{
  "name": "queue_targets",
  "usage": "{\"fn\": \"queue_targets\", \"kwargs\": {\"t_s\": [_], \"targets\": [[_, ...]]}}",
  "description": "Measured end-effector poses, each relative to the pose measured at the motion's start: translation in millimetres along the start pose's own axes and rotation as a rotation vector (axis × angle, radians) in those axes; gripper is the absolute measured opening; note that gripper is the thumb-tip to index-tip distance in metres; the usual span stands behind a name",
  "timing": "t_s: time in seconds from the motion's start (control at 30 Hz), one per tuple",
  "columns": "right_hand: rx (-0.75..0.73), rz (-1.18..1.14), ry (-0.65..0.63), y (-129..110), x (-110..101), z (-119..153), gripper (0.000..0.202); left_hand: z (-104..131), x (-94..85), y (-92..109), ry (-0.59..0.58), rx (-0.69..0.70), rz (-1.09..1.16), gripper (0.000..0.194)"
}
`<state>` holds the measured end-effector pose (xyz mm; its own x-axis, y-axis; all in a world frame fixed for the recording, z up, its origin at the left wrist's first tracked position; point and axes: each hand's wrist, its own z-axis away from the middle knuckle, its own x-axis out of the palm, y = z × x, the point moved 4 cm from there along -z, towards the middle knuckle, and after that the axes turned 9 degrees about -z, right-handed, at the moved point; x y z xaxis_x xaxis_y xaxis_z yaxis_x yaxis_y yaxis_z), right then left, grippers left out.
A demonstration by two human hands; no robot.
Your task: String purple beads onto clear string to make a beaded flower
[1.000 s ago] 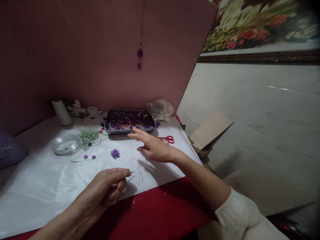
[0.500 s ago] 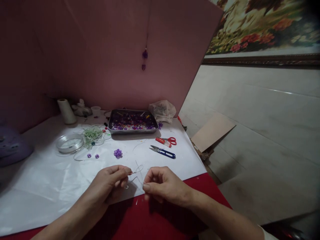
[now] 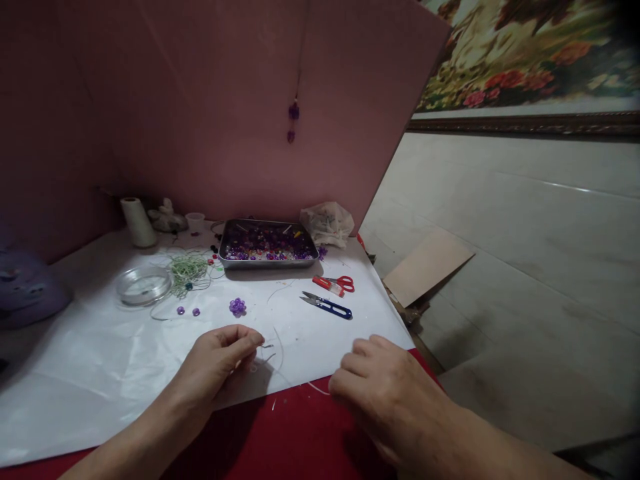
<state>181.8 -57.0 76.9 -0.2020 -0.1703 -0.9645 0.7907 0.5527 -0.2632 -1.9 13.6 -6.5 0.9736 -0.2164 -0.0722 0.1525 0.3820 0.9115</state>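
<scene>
The step in hand is, I judge, the handling of a fine thread between two hands. The left hand [image 3: 220, 353] has thumb and forefinger pressed together, grasping a thin, dark thread [image 3: 269, 346], whose short end comes out beyond the fingertips, above the white sheet [image 3: 110, 373]. The right hand [image 3: 385, 390] is near the sheet's front edge, above the red cloth [image 3: 280, 433], with its fingers curled inward. A thin, pale strand [image 3: 319, 389] reaches toward these fingers, but their tips are turned away, so I cannot tell whether they grasp it.

The next move calls, in my opinion, for a steady pinch on the left and a gentle pull on the right, so that nothing slips. If cutting is needed, the small snips with blue handle and pointed metal blades [image 3: 327, 306] lie within easy reach, just beside the red-handled scissors [image 3: 345, 283]. The flower-shaped cluster of shiny purple beads [image 3: 237, 307] lies apart from both hands.

Some things are difficult to see. The left palm and lower fingers are hidden. Whether the dark thread and the pale strand are one piece, I cannot say. Both forearms are cut off by the picture's lower border.
</scene>
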Motion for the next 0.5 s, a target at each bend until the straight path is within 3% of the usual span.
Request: {"fn": "queue_targets", "kwargs": {"t_s": [0.1,0.2,0.37,0.5], "targets": [[-0.256,-0.113,0.151,-12,-17,-17,0.015,3,5.5,2,-0.073,0.059,-0.019,0.032],[-0.355,-0.365,0.242,-7,-22,-45,0.014,7,11.2,4,-0.15,0.103,-0.028,0.031],[-0.217,-0.612,0.253,19,8,-94,0.009,8,13.7,7,-0.2,0.118,-0.075,0.031],[-0.151,-0.646,0.237,30,28,-108,0.008,5,11.0,7,-0.173,0.146,-0.082,0.03]]}}
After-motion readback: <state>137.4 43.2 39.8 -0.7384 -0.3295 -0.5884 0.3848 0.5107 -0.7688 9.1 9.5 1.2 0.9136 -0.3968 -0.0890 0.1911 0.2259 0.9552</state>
